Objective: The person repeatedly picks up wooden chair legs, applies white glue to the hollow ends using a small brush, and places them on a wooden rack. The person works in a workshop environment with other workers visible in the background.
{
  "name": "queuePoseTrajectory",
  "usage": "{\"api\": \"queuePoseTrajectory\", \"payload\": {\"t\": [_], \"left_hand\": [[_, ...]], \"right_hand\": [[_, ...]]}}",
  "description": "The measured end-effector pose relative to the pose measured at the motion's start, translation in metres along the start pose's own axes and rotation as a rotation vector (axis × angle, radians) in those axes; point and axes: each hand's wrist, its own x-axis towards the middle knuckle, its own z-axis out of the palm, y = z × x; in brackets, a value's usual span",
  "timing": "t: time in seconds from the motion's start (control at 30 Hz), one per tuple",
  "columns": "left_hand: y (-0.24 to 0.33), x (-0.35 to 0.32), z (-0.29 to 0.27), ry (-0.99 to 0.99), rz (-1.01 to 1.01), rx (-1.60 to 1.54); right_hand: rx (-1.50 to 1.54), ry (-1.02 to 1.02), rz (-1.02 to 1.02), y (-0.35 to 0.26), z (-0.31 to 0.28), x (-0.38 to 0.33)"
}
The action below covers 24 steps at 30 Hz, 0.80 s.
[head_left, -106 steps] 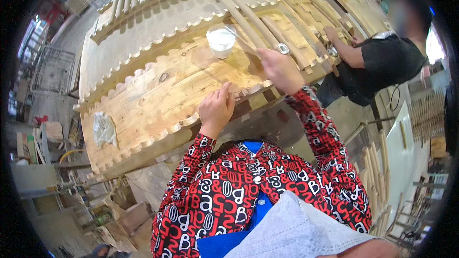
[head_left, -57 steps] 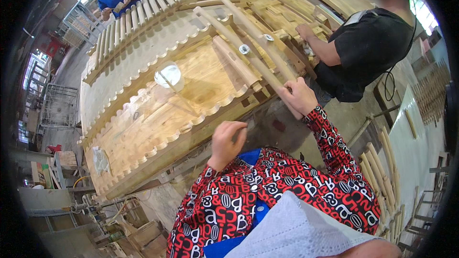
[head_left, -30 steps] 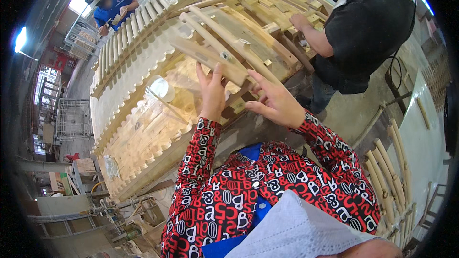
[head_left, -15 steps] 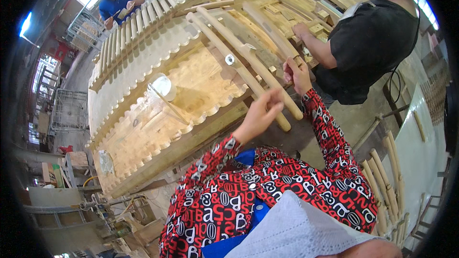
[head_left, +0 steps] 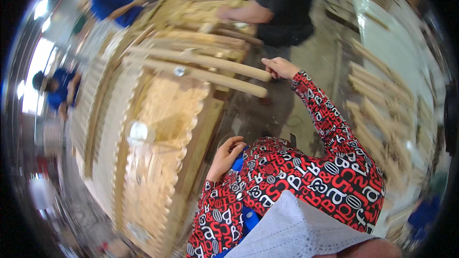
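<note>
My right hand (head_left: 281, 68) is stretched out to the end of a long round wooden pole (head_left: 229, 65). Its fingers are bent and pressed together beside the pole's tip, and whatever they may hold is hidden. A second pole (head_left: 224, 81) lies alongside, with a small shiny metallic-looking piece (head_left: 180, 71) on it. Drawn back near my waist, my left hand (head_left: 227, 157) is loosely curled, its thumb and fingers apart and nothing seen in it. Both poles rest across a wooden frame with scalloped edge strips (head_left: 179, 162).
A white tub (head_left: 139, 133) stands inside the frame. Several round poles (head_left: 88, 114) lie in a row across its far left side. A co-worker in black (head_left: 284, 9) stands beyond the bench. More poles (head_left: 377, 110) are stacked on a pale surface at right.
The view has swung to the right and blurred. My left hand has left the poles and come back toward my body. My right hand is now at the pole's end.
</note>
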Motion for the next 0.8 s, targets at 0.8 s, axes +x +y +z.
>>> {"api": "queuePoseTrajectory", "payload": {"t": [0.8], "left_hand": [[-0.013, 0.073, 0.025, -0.070, -0.259, 0.008]], "right_hand": [[-0.814, 0.172, 0.327, 0.109, -0.121, -0.155]]}}
